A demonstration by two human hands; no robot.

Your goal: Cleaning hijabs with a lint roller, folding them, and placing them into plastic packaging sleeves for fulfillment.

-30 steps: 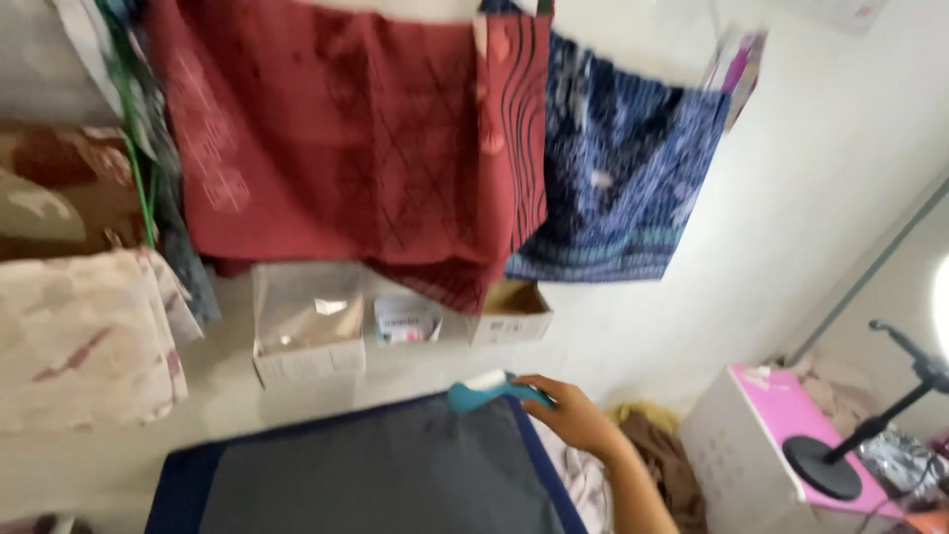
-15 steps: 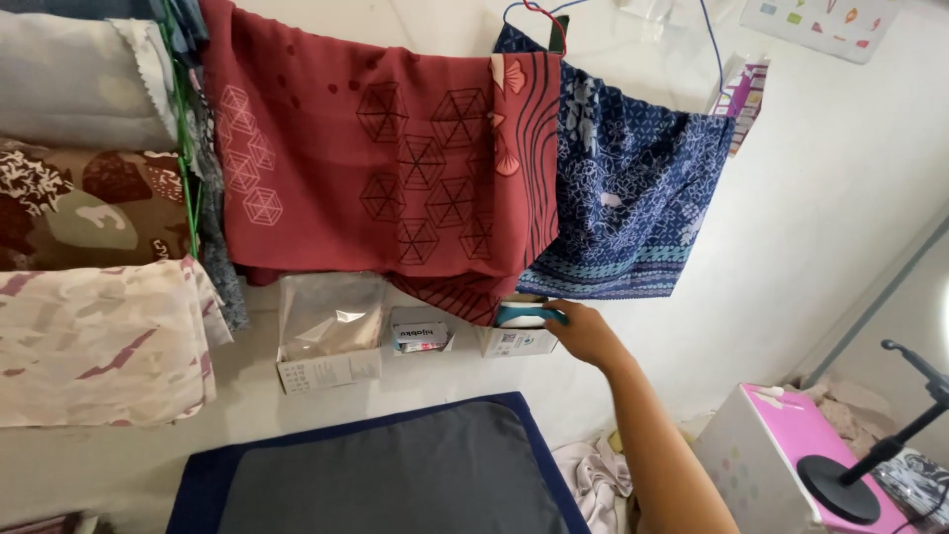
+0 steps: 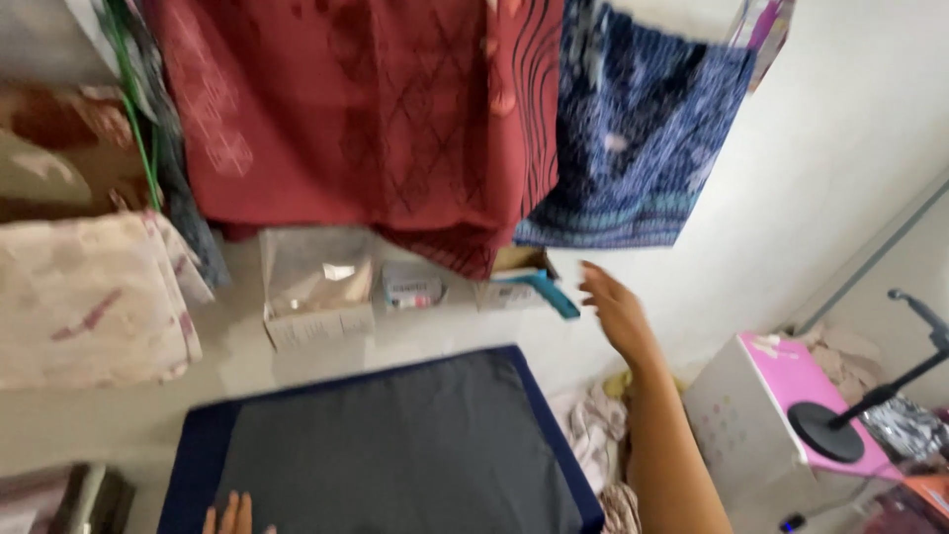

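Observation:
My right hand (image 3: 615, 309) hangs in the air with fingers spread, empty, just right of a teal tool (image 3: 547, 292) that sticks out of a small cardboard box (image 3: 511, 281) against the wall. Only the fingertips of my left hand (image 3: 230, 516) show at the bottom edge, resting flat on the dark grey pad with a navy border (image 3: 395, 445).
Red patterned cloth (image 3: 376, 119) and blue patterned cloth (image 3: 633, 148) hang on the wall above the boxes. Folded fabrics (image 3: 89, 297) are stacked at left. A white and pink box (image 3: 761, 415) with a black stand base (image 3: 830, 430) sits at right; crumpled clothes (image 3: 593, 435) lie beside the pad.
My right hand carried the teal tool up from the pad to the small box, let it go there, and has now drawn back to the right, empty.

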